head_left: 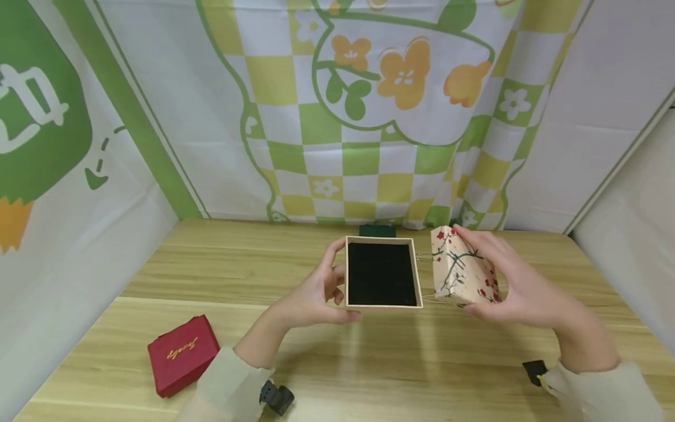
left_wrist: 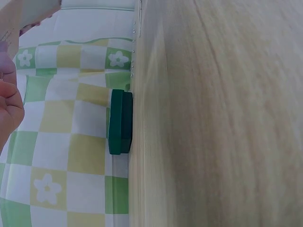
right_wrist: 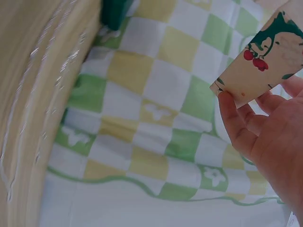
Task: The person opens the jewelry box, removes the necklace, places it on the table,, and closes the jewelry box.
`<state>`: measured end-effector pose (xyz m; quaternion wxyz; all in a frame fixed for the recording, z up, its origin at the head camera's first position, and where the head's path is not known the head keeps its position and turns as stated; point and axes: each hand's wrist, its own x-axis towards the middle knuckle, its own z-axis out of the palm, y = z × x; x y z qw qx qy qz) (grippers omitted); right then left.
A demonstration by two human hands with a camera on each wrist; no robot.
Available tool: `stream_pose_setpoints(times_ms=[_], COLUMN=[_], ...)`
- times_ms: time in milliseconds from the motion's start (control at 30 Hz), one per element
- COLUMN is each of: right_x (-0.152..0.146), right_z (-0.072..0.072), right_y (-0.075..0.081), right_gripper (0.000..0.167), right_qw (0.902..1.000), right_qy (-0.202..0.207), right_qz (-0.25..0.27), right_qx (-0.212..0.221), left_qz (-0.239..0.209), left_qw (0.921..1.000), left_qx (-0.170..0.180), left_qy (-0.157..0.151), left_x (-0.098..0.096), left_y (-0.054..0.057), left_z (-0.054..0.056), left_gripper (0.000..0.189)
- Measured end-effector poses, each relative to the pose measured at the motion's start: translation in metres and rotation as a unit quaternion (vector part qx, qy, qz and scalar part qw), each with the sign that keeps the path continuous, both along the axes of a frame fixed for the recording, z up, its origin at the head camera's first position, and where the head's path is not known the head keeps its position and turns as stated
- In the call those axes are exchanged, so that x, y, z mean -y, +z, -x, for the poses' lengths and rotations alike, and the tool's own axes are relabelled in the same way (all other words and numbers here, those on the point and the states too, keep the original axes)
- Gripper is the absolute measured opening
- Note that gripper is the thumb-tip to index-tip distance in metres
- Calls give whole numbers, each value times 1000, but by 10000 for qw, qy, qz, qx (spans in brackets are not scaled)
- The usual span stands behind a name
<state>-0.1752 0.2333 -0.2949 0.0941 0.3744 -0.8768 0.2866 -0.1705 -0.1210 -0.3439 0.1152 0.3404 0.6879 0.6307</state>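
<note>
In the head view my left hand (head_left: 316,293) grips the left side of a cream square box base (head_left: 417,275), thumb at its lower edge. The base is tilted so its black lining (head_left: 382,274) faces me. To its right, my right hand (head_left: 519,278) holds the box lid (head_left: 464,269), cream with red flowers and dark branches, fingers on its top edge and thumb below. A gap separates lid and base. Behind them a thin silvery chain (head_left: 429,299) lies on the table, partly hidden; more of the chain (right_wrist: 33,52) shows in the right wrist view.
A dark green box (left_wrist: 120,123) stands at the table's back edge by the checkered curtain (head_left: 364,158), partly behind the box base in the head view. A red box-shaped item (head_left: 184,354) with gold lettering lies at the front left of the wooden table (head_left: 253,258).
</note>
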Motion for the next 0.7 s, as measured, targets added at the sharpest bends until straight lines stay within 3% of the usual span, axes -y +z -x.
stream_pose_setpoints(times_ms=[300,700], right_x=[32,67], right_z=[2,-4], right_y=[11,19], right_gripper=[116,112], right_qw=[9981,9970], right_qy=[532,709], right_qz=[316,300], right_qx=[-67,-90], left_qz=[104,135], left_qw=[9999,9997], left_qx=[-18,61], left_qy=[22,177], left_x=[-1,-3], left_y=[-1,-2], left_z=[0,0], left_gripper=[113,113])
